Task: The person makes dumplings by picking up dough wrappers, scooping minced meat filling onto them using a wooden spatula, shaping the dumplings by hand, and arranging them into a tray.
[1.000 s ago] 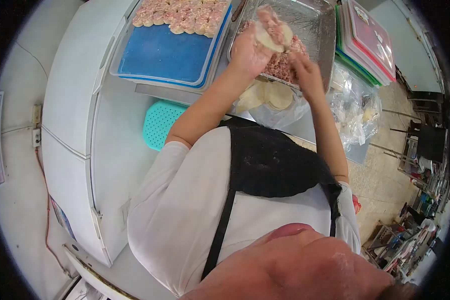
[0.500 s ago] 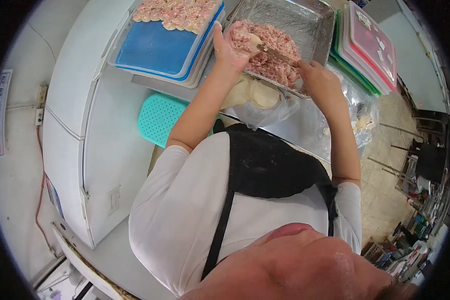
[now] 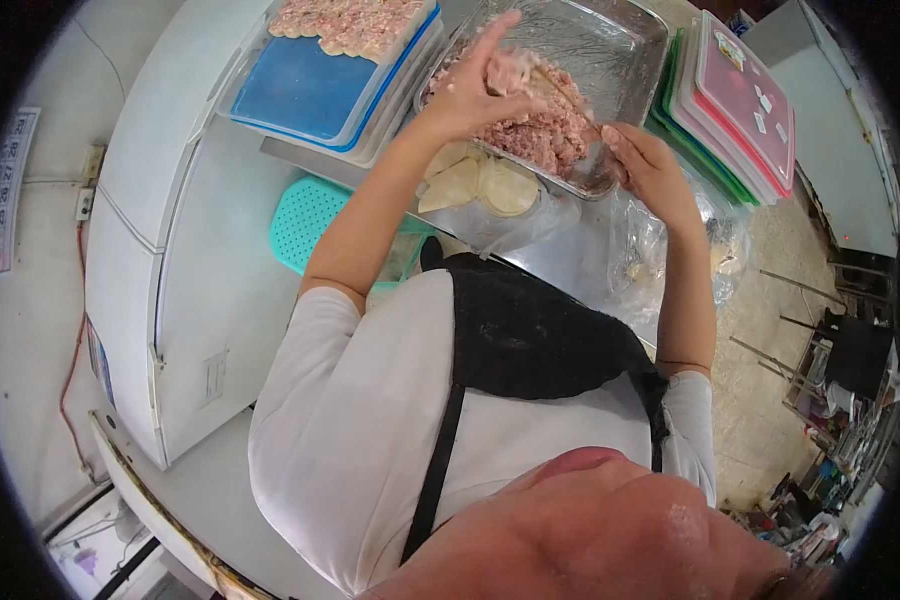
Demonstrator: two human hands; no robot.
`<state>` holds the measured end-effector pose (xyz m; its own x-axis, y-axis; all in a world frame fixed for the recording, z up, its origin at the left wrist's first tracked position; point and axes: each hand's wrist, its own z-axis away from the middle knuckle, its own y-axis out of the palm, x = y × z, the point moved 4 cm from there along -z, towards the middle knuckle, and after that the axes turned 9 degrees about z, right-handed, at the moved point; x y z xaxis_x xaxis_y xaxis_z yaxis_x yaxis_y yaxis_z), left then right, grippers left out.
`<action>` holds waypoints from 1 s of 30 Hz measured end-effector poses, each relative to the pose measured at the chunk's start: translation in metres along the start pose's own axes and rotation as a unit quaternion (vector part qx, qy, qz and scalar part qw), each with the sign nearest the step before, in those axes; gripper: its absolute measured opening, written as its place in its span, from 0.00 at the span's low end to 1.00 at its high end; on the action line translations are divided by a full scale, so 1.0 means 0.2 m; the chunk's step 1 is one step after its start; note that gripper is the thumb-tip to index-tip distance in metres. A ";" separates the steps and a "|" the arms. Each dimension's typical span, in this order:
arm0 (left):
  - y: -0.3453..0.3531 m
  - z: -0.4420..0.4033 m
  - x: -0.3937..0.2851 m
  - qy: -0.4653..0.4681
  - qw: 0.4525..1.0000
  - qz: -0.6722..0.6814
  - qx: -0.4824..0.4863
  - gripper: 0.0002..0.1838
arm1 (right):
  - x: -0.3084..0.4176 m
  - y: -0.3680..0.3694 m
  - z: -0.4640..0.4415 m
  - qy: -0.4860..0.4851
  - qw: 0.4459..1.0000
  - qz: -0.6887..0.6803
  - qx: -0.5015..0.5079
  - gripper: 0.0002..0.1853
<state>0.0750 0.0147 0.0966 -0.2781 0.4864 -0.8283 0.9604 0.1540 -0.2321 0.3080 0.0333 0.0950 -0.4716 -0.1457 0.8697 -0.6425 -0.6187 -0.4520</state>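
Steel tray (image 3: 625,60) on the table (image 3: 565,250) holds a heap of pinkish minced meat (image 3: 545,145), gathered at its near left part; the farther part shows metal with smears. Over the heap, the left hand (image 3: 465,95) cups a pale, meat-smeared piece (image 3: 510,70), its thumb and fingers spread about it; blur hides the piece's exact shape. The right hand (image 3: 655,175) is closed around the end of a thin tool (image 3: 592,134), which reaches over the meat toward that piece, though its tip is too blurred to tell whether it touches.

Just below the tray, flat pale dough rounds (image 3: 510,190) lie on clear plastic (image 3: 535,225), with no meat on those that show. To the left, a clear box (image 3: 386,97) has close-set, meat-topped pieces (image 3: 345,25) across its far end, while blue lining (image 3: 305,90) shows over the nearer part. Judging by this, the filling of the box looks partly done: one piece is being worked, and plenty of meat and several rounds remain. Stacked lids (image 3: 745,90) stand to the right of the tray.
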 end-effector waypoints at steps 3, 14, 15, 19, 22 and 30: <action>0.01 -0.03 0.05 -0.009 0.986 0.060 0.153 0.34 | 0.10 0.00 0.06 -0.005 0.993 0.109 0.037 0.16; -0.01 0.07 0.32 -0.227 0.958 -0.112 0.136 0.29 | -0.13 0.01 -0.18 -0.163 0.906 0.374 -0.113 0.14; -0.02 0.08 0.35 -0.240 0.958 -0.107 0.111 0.28 | -0.05 0.03 -0.14 -0.129 0.874 0.442 -0.153 0.14; -0.03 0.12 0.44 -0.259 0.958 -0.079 0.100 0.33 | -0.26 0.19 -0.22 -0.167 0.888 0.399 -0.158 0.14; -0.08 0.11 0.37 -0.276 0.957 -0.054 0.076 0.38 | -0.40 0.04 -0.25 -0.062 0.881 0.450 -0.132 0.15; -0.08 0.09 0.15 -0.094 0.977 -0.100 0.162 0.31 | -0.11 0.01 -0.01 -0.146 0.984 0.080 -0.068 0.16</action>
<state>0.0520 0.0113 0.0654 -0.4827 0.3027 -0.8218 0.8497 -0.0653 -0.5231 0.3165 0.0371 0.0751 -0.3925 -0.4606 0.7961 -0.6579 -0.4643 -0.5930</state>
